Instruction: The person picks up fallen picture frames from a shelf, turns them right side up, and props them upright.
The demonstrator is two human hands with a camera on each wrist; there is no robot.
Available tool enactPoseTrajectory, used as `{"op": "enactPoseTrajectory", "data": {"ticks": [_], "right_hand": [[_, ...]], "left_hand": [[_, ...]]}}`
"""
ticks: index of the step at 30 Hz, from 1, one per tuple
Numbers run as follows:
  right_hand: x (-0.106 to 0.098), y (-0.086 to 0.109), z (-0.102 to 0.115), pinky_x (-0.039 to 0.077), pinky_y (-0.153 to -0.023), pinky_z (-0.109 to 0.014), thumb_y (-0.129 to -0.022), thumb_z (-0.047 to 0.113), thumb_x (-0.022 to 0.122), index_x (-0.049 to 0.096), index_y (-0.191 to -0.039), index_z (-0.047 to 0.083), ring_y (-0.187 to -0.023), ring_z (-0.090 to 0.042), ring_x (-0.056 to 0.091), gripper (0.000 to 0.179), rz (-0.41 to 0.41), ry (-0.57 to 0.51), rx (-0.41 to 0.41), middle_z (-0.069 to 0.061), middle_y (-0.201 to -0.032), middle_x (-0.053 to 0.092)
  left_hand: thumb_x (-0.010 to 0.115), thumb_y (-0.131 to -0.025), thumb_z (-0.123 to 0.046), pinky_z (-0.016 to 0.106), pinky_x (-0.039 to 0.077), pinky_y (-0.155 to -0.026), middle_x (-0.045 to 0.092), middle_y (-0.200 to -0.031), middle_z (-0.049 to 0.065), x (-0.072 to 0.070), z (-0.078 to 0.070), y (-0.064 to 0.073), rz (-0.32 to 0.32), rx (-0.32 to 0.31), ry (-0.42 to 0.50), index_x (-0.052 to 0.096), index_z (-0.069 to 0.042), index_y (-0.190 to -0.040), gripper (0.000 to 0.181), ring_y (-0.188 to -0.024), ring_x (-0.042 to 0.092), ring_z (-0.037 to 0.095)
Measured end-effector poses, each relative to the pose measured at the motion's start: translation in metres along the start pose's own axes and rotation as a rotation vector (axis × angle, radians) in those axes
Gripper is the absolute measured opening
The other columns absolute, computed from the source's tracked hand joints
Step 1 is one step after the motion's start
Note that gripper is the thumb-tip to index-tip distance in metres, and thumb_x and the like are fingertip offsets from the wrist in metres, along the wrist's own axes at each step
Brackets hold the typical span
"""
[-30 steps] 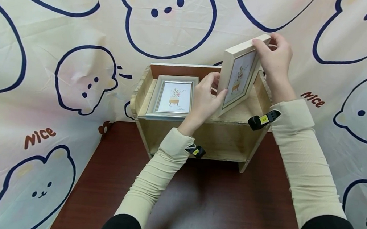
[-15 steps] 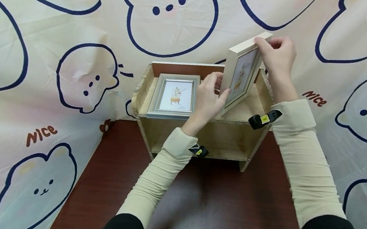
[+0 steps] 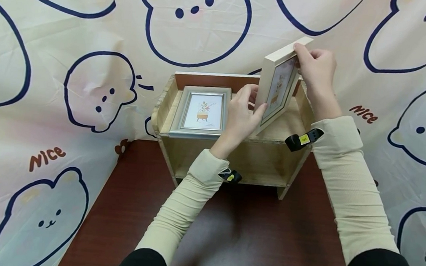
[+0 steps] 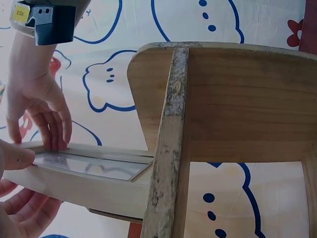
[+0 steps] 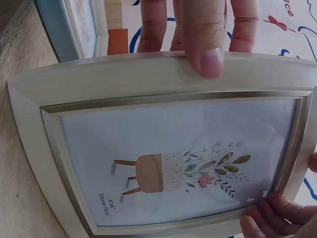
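head view: we find the cream frame (image 3: 277,88) held upright on the right half of the shelf (image 3: 267,159), turned so its front faces toward the right side. its lower end is down at the top board; full contact there we cannot confirm.

left hand (image 3: 241,115): pinching the frame's left side, thumb on the front border, other fingers round the back. right hand (image 3: 318,74): gripping the upper right corner. in the right wrist view we note its curled fingertips over the edge, close to the glass.

print (image 5: 163,173) in the cream frame: a brown-and-white pot on legs, leaves, a pink flower, small lettering below the legs.

grey frame (image 3: 177,125): lying face up on the left half of the top board, just beside the left hand, same sort of plant print. we see a gap between the two frames.

shelf: pale wood, raised sides, brown strip along the back, lower compartment open to the front. it stands on the dark red-brown table (image 3: 260,238), against a pale cloth (image 3: 221,36) with blue animal outlines.

sleeves (image 3: 341,161): cream at the forearms, black higher up. we count one black camera (image 3: 304,140) at each wrist.
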State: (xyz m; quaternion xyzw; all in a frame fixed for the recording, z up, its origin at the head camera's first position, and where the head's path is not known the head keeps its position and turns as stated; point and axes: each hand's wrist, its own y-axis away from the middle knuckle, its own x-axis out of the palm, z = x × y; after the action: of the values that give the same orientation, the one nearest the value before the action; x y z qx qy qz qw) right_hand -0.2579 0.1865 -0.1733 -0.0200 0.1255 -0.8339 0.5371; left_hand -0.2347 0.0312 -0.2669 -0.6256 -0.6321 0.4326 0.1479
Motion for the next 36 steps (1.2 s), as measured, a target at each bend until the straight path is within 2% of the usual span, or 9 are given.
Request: {"op": "enactPoseTrajectory", "data": {"ticks": [3, 8, 19, 23, 30, 36], "right_hand": [[-0.001, -0.001, 0.001, 0.049, -0.077, -0.023, -0.082, 0.031, 0.064, 0.065, -0.064, 0.010, -0.078, -0.013, 0.059, 0.027, 0.025, -0.059, 0.035, 0.000, -0.079, 0.061], [-0.003, -0.001, 0.004, 0.047, -0.086, -0.030, -0.084, 0.027, 0.064, 0.071, -0.077, 0.006, -0.083, -0.016, 0.063, 0.023, 0.084, -0.180, 0.099, -0.003, -0.080, 0.065], [-0.002, -0.003, 0.007, 0.044, -0.091, -0.033, -0.086, 0.022, 0.061, 0.068, -0.072, 0.008, -0.078, -0.015, 0.064, 0.021, 0.145, -0.269, 0.157, -0.004, -0.076, 0.066], [-0.003, -0.006, 0.006, 0.046, -0.088, -0.032, -0.086, 0.021, 0.061, 0.067, -0.073, 0.006, -0.075, -0.016, 0.063, 0.020, 0.169, -0.300, 0.168, -0.004, -0.075, 0.066], [-0.004, -0.010, 0.003, 0.052, -0.063, -0.024, -0.085, 0.018, 0.062, 0.067, -0.073, 0.003, -0.071, -0.017, 0.063, 0.020, 0.189, -0.353, 0.179, -0.006, -0.073, 0.065], [-0.004, -0.011, 0.004, 0.051, -0.062, -0.023, -0.084, 0.020, 0.063, 0.066, -0.076, 0.003, -0.069, -0.016, 0.061, 0.019, 0.205, -0.352, 0.185, -0.005, -0.075, 0.064]], "left_hand": [[0.063, -0.082, -0.003, 0.019, 0.049, -0.067, 0.060, -0.099, 0.015, 0.002, -0.001, 0.002, 0.021, 0.003, 0.021, 0.051, 0.005, -0.110, 0.032, -0.083, 0.059, 0.020], [0.056, -0.084, 0.000, 0.016, 0.049, -0.070, 0.061, -0.103, 0.018, 0.005, -0.003, 0.005, 0.057, 0.011, 0.071, 0.049, 0.006, -0.113, 0.031, -0.088, 0.060, 0.021], [0.049, -0.086, 0.006, 0.017, 0.048, -0.076, 0.061, -0.108, 0.018, 0.007, -0.005, 0.008, 0.097, -0.026, 0.143, 0.049, 0.006, -0.117, 0.031, -0.095, 0.060, 0.020], [0.050, -0.084, 0.008, 0.016, 0.048, -0.074, 0.062, -0.107, 0.018, 0.009, -0.006, 0.009, 0.089, -0.012, 0.145, 0.051, 0.005, -0.115, 0.031, -0.093, 0.061, 0.020], [0.053, -0.082, 0.009, 0.016, 0.048, -0.071, 0.063, -0.104, 0.018, 0.014, -0.007, 0.009, 0.059, 0.036, 0.142, 0.053, 0.005, -0.113, 0.032, -0.090, 0.062, 0.019], [0.054, -0.082, 0.008, 0.019, 0.049, -0.072, 0.063, -0.105, 0.018, 0.015, -0.009, 0.009, 0.068, 0.036, 0.135, 0.052, 0.005, -0.114, 0.031, -0.091, 0.062, 0.019]]}}
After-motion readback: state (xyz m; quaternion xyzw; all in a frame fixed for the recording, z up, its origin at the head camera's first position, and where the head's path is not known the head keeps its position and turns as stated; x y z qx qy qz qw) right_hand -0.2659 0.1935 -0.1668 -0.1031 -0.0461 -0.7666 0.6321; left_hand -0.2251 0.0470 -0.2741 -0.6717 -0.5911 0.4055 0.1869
